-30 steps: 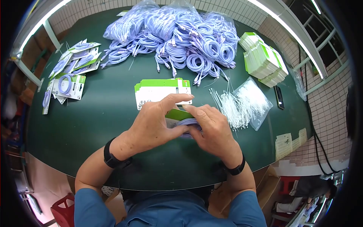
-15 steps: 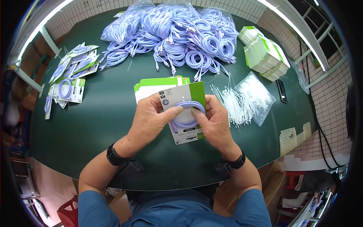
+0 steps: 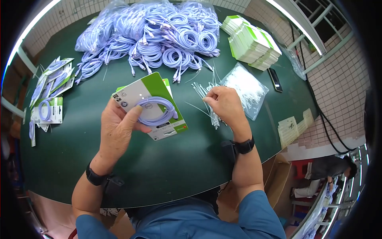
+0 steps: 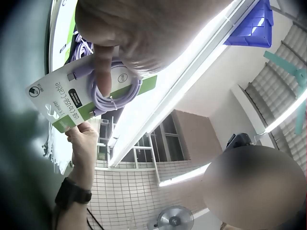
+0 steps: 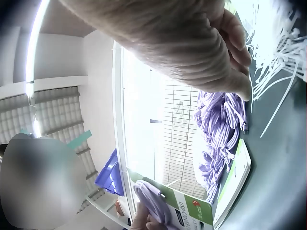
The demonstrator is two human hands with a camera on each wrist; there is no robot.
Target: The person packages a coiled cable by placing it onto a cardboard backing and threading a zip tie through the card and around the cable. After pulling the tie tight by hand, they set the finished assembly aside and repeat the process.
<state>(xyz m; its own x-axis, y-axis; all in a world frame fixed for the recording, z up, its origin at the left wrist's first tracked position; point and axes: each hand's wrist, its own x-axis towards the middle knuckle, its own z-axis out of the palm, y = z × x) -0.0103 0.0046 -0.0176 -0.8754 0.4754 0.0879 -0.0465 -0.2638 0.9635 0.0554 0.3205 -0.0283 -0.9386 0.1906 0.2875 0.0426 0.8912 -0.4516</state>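
Note:
My left hand (image 3: pixel 115 127) holds up a white-and-green packaging card (image 3: pixel 129 95), its thumb across the front. Against the card lies a coiled lilac USB-C cable (image 3: pixel 157 120), which the thumb presses at its left side; in the left wrist view the printing on the card (image 4: pixel 57 98) shows. Over at the loose white cable ties (image 3: pixel 215 119), my right hand (image 3: pixel 227 104) has thumb and fingertips drawn together, pinching a tie. In the right wrist view the thumb tip is right at a thin white cable tie (image 5: pixel 252 84).
Bagged and loose lilac cables (image 3: pixel 175 32) heap at the back. Blank card stacks (image 3: pixel 254 44) stand back right, beside a phone (image 3: pixel 275 79). A plastic bag (image 3: pixel 248 93) holds more ties. Cards with cables (image 3: pixel 49 109) lie at left. More cards (image 3: pixel 167 83) sit behind the held one.
The right hand has let go of the card and moved right to the cable ties. My left hand alone keeps the card and cable, now tilted and further left. The head view has shifted.

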